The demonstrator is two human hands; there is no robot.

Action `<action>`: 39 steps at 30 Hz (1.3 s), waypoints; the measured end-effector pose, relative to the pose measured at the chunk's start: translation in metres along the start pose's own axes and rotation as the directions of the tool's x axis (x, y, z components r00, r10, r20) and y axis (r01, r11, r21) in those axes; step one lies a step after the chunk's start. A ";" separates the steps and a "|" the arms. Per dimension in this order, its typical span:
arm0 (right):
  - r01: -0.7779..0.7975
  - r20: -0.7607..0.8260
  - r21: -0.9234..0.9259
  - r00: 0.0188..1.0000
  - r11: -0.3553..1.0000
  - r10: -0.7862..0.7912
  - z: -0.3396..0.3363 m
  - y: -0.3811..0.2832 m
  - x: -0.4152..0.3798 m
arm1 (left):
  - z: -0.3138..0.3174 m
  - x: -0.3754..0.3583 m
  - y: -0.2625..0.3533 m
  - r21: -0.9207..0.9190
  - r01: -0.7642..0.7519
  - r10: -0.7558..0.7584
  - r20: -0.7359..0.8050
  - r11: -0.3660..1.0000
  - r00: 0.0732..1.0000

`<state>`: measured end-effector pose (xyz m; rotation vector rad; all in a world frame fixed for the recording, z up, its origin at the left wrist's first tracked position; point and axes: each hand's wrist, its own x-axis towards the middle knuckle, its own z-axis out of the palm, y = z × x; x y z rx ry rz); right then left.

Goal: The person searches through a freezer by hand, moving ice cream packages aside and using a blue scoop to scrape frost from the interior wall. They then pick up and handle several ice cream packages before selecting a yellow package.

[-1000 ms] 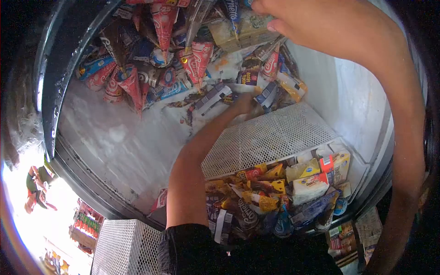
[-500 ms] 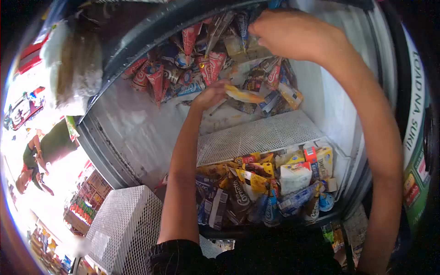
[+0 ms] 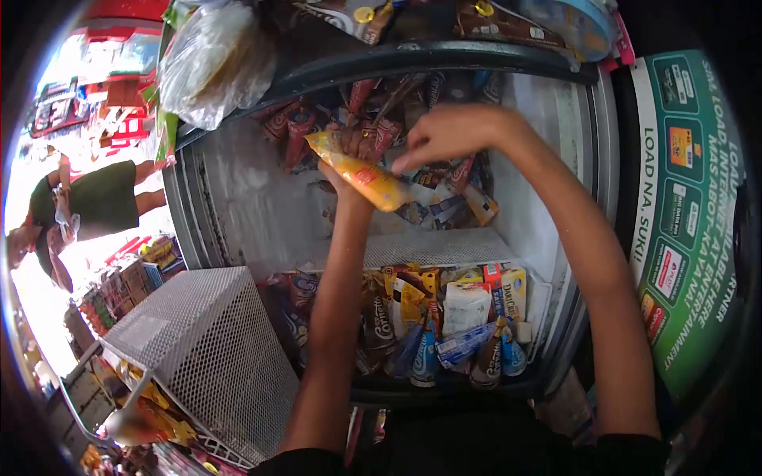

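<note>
A yellow-orange ice cream pack [image 3: 367,179] is held up in my left hand [image 3: 340,182], whose fingers wrap behind it. To its right hovers my right hand [image 3: 452,136], empty, with thumb and fingers apart and their tips close to the pack. Below both hands lie red ice cream cones [image 3: 300,141] and other wrapped ice creams on the freezer floor. Nearer to me, a white wire basket [image 3: 530,311] holds several ice creams, among them blue cones [image 3: 425,357] and a white pack [image 3: 466,308].
A second white mesh basket [image 3: 230,341] stands outside the freezer at the left. The dark freezer rim [image 3: 373,65] runs across the far side, with a plastic bag [image 3: 214,67] beside it. A green sign [image 3: 690,214] stands at the right. Another person [image 3: 83,198] is at the far left.
My left hand has raised the yellow pack closer to me and turned it. My right hand has come from the freezer's far side towards the pack. The camera view has shifted.
</note>
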<state>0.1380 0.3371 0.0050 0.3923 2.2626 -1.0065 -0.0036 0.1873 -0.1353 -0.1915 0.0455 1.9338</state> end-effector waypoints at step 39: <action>0.345 -0.216 0.698 0.937 0.627 -0.275 -0.025 -0.003 -0.014 | 0.199 -0.038 0.035 0.951 -0.179 0.558 0.295 -0.253 0.775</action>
